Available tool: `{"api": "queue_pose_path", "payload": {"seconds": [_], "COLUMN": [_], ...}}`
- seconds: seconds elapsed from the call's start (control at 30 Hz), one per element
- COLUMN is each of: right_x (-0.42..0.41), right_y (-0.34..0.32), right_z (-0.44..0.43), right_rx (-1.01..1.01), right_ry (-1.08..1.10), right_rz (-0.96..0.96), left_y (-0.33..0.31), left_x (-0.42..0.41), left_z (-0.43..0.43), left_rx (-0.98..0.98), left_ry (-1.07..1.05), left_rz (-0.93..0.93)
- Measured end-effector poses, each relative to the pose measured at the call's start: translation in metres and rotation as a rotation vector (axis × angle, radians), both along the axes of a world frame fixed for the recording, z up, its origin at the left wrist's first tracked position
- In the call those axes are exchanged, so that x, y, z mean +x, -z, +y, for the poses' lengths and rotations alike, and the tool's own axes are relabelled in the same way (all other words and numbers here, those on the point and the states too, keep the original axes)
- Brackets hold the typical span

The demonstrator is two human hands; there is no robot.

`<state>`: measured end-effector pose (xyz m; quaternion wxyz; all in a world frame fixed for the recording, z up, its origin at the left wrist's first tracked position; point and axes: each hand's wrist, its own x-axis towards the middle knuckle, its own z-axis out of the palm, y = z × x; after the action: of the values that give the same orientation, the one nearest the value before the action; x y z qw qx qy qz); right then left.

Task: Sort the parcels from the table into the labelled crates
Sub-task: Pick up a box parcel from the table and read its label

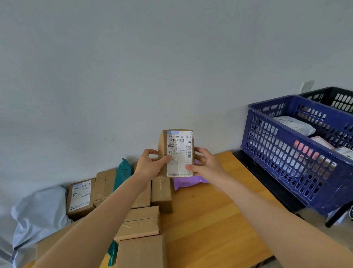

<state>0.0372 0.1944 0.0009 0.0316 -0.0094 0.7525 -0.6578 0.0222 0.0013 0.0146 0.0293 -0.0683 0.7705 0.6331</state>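
**Step in hand: label check.** The small box (178,150) is held upright, clear of the table (210,216), between both hands. Its printed label (179,157) faces the camera.

- The left hand (150,166) grips the box's left edge, with the thumb across the front and the fingers curled behind.
- The right hand (206,163) pinches the lower right corner — thumb on the label, fingers round the side.

The blue crate (279,152) sits to the right of the right hand, well apart, and already holds several bags. A black crate (338,96) stands beyond it. Markings on either crate cannot be read.

Below and left of the left hand, more cardboard boxes (139,224) wait on the table. A purple bag (186,183) lies just under the right hand.

**Next move (judgement):** match the label to a crate, then carry the box rightward over that crate's near rim and lower it in — one hand likely suffices.
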Motion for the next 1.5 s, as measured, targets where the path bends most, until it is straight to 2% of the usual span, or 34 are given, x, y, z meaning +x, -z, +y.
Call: {"api": "queue_pose_path", "payload": {"seconds": [0.17,0.37,0.63,0.87,1.07,1.5], "right_x": [0.0,0.004,0.024,0.045,0.07,0.136], "right_y": [-0.001,-0.007,-0.014,-0.017,-0.027,-0.045], "right_z": [0.0,0.014,0.07,0.164,0.244,0.46], "right_rx": [-0.069,-0.045,-0.049,-0.078,-0.158,-0.082], "right_ry": [0.054,0.114,0.223,0.322,0.386,0.385], "right_rz": [0.009,0.029,0.031,0.03,0.06,0.109], "left_y": [-0.001,-0.004,-0.012,-0.027,-0.039,-0.046], "left_x": [0.001,-0.001,-0.002,0.006,0.023,0.084], "left_z": [0.004,0.018,0.071,0.162,0.247,0.467], "left_rx": [0.041,0.073,0.096,0.092,0.06,0.122], "left_ry": [-0.045,-0.019,0.187,0.37,0.432,0.413], "left_rz": [0.031,0.02,-0.039,-0.047,-0.014,0.002]}}
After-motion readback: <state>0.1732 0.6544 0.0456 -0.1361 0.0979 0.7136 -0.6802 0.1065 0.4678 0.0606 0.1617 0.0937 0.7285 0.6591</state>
